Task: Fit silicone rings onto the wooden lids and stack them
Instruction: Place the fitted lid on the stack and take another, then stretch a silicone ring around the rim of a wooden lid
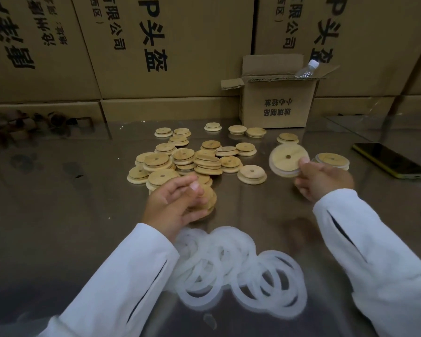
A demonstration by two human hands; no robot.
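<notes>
Right hand (326, 181) pinches a pale round wooden lid (287, 158), centre hole, whitish blurred edge. Left hand (173, 205) curls round a second lid (210, 201). White translucent silicone rings (241, 268) are heaped just behind it, between the sleeves (122, 276).

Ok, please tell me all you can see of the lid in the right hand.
The lid is a round disc of pale wood with a small centre hole; a whitish ring seems to sit round its edge. Tilted, face to the camera, it is off the table. The right hand pinches its edge.
</notes>
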